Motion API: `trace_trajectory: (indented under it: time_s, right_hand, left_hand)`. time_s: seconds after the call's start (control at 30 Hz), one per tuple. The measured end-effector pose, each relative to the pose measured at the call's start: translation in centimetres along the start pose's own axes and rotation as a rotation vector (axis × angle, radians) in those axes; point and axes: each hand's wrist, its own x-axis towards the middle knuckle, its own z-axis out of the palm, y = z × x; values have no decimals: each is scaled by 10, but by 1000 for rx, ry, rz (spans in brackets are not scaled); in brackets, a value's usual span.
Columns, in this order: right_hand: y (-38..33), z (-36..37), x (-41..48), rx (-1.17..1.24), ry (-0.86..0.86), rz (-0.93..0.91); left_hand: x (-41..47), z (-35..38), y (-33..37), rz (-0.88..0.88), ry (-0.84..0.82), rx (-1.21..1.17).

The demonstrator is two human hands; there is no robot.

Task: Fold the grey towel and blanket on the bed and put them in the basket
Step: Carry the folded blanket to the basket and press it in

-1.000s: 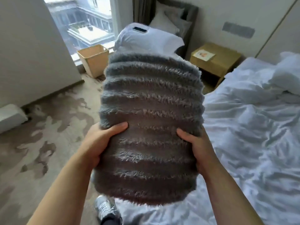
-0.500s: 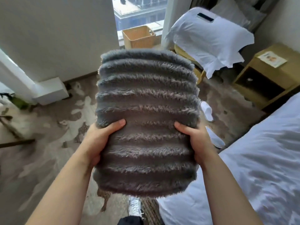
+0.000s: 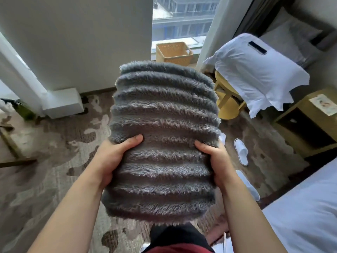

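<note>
1. Now: both forearms reach forward from the near edge, roughly parallel, with the hands level with each other at mid-scene.
2. Left hand (image 3: 116,157): clasps the left edge of the blanket (image 3: 164,110). The thumb lies across the top face, pointing right. The other fingers are tucked under the bundle and hidden.
3. Right hand (image 3: 216,161): a mirror of the left, on the right edge. The thumb lies on top, pointing left, and the rest of the fingers wrap below, out of sight.
4. Blanket: grey and folded into a thick oblong bundle. It is held in the air between the two hands, above the carpet (image 3: 54,161), with its long side running near to far.
5. Surface: a shaggy pile ridged in cross-wise bands, darker in the grooves and paler on the crests. The far half juts out past the hands. The near end hangs over the person's dark clothing.
6. Basket (image 3: 174,53): tan and woven, on the floor by the window. It sits far beyond the blanket's far edge, well apart from it.
7. Bed (image 3: 300,207): a white sheet at the near right, not touching the blanket.
8. Far right: a white pillow (image 3: 255,70) is draped over a yellow stool (image 3: 228,105). White slippers (image 3: 241,151) lie on the carpet, right of the right hand. A wooden nightstand (image 3: 310,125) stands further right.
</note>
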Motion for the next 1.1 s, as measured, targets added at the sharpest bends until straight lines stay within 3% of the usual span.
trace_trajectory:
  time_s: [0.23,0.33,0.53,0.7,0.83,1.1]
  right_hand:
    - [-16,14,157,127,32,2]
    - [-40,26,233,138,-96,123]
    - [-99,66,364,120,-240,69]
    - [-116,85,455,118,-221,81]
    - [-130,79,535,120,-102,118]
    - [-191,13,656,25,350,91]
  left_hand:
    - [144,16,47,-13,56,70]
    - [206,25,78,-28,107,93]
    - [299,25,148,33,199,94]
    - [391,23,187,4,165,93]
    - [499,44,203,-46,81,107]
    - [691,148,246,-172,-245,147]
